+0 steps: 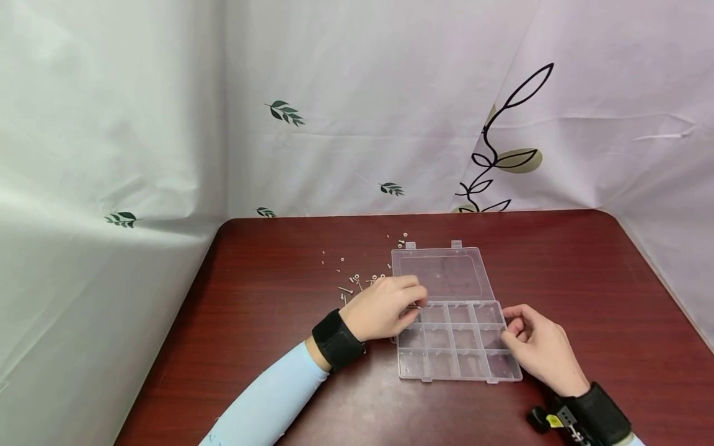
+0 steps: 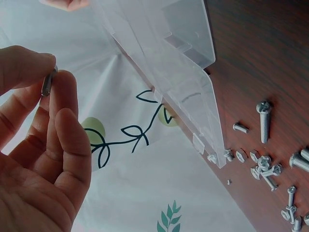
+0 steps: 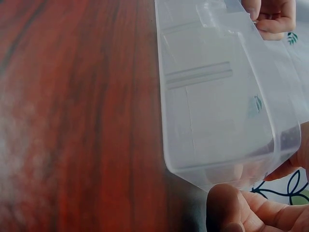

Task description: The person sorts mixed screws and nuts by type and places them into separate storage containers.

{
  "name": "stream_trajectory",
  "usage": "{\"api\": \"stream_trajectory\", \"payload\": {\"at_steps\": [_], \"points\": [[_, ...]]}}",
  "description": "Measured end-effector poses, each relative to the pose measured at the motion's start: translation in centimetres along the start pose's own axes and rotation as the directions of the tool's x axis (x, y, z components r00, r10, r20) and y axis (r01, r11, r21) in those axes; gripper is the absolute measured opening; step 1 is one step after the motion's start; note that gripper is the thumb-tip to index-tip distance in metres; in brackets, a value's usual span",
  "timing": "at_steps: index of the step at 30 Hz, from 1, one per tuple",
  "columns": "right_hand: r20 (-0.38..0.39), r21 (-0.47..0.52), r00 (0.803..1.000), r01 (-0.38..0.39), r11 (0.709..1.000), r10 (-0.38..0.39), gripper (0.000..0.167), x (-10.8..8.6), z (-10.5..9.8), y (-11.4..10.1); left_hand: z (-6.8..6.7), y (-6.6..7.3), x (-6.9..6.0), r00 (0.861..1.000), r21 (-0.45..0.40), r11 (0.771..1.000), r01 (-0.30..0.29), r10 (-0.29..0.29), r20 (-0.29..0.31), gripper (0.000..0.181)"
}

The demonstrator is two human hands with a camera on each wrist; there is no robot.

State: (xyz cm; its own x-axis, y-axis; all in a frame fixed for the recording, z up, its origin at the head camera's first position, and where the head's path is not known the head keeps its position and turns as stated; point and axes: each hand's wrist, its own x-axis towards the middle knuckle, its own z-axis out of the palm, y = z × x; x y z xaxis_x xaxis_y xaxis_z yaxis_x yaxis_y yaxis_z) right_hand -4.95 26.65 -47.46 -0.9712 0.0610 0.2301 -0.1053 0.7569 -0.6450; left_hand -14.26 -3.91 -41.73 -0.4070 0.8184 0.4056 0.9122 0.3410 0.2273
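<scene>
The clear plastic box [image 1: 468,364] lies with its lid back, right of the middle of the desk [image 1: 268,272], its long sides roughly along the desk's far edge. It looks light, stiff and rather brittle, and would probably skid on the smooth top, so the outer wall near a corner seems the best hold. There, on the side toward the desk's right edge, the right hand [image 1: 546,347] holds the wall with thumb and fingers drawn close.

A little farther back, the left hand [image 1: 385,308] is over the box's left wall, pinching a small metal screw [image 2: 47,86] between thumb and forefinger. The screw should be hard, nearly weightless and slick; gripping the shank just under the head suits it.

Beyond, toward the far-left corner, loose screws [image 2: 264,126] and nuts [image 2: 241,155] are scattered; the nuts would need fingertips on their rims. Farthest, the thin lid [image 1: 437,275] lies flat toward the far edge and likely flexes; lift it by its rim.
</scene>
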Motion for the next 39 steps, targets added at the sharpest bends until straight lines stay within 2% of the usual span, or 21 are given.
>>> {"api": "stream_trajectory", "payload": {"at_steps": [6, 8, 13, 15, 19, 24, 29, 37, 39], "points": [[0.002, 0.001, 1.000, 0.003, 1.000, -0.003, 0.029, 0.0, 0.0, -0.1, 0.0, 0.0, 0.0, 1.000, -0.004, 1.000, 0.001, -0.001, 0.001, 0.010], [0.003, 0.000, 1.000, 0.002, 1.000, -0.002, 0.029, 0.0, 0.0, -0.1, 0.0, -0.1, 0.0, 1.000, 0.009, 1.000, 0.018, -0.018, 0.018, 0.017], [0.005, 0.000, 1.000, -0.006, 1.000, 0.006, 0.029, 0.0, 0.0, -0.1, -0.2, -0.3, -0.6, 0.987, 0.088, 0.991, 0.097, -0.107, 0.117, 0.089], [0.003, 0.002, 1.000, -0.005, 1.000, 0.005, 0.029, 0.0, 0.0, -0.1, -0.4, -0.5, -1.0, 0.982, 0.102, 0.988, 0.116, -0.130, 0.140, 0.102], [-0.003, 0.006, 1.000, 0.004, 1.000, -0.004, 0.029, 0.0, 0.0, -0.1, -1.1, -1.1, -2.2, 0.977, 0.093, 0.985, 0.147, -0.159, 0.143, 0.103], [-0.004, 0.011, 1.000, 0.008, 1.000, -0.008, 0.030, 0.0, 0.0, -0.1, -2.2, -2.4, -4.0, 0.959, 0.127, 0.966, 0.226, -0.243, 0.144, 0.100], [-0.001, 0.008, 1.000, 0.007, 1.000, -0.007, 0.030, 0.1, 0.0, 0.0, -3.0, -3.8, -6.0, 0.946, 0.147, 0.948, 0.281, -0.299, 0.125, 0.096], [0.004, 0.005, 1.000, 0.004, 1.000, -0.004, 0.029, 0.1, 0.0, 0.0, -3.5, -5.4, -8.6, 0.919, 0.176, 0.922, 0.343, -0.369, 0.138, 0.090], [0.003, 0.001, 1.000, 0.003, 1.000, -0.003, 0.029, 0.1, 0.0, 0.0, -3.5, -5.7, -9.0, 0.918, 0.175, 0.921, 0.349, -0.374, 0.135, 0.087]]}}
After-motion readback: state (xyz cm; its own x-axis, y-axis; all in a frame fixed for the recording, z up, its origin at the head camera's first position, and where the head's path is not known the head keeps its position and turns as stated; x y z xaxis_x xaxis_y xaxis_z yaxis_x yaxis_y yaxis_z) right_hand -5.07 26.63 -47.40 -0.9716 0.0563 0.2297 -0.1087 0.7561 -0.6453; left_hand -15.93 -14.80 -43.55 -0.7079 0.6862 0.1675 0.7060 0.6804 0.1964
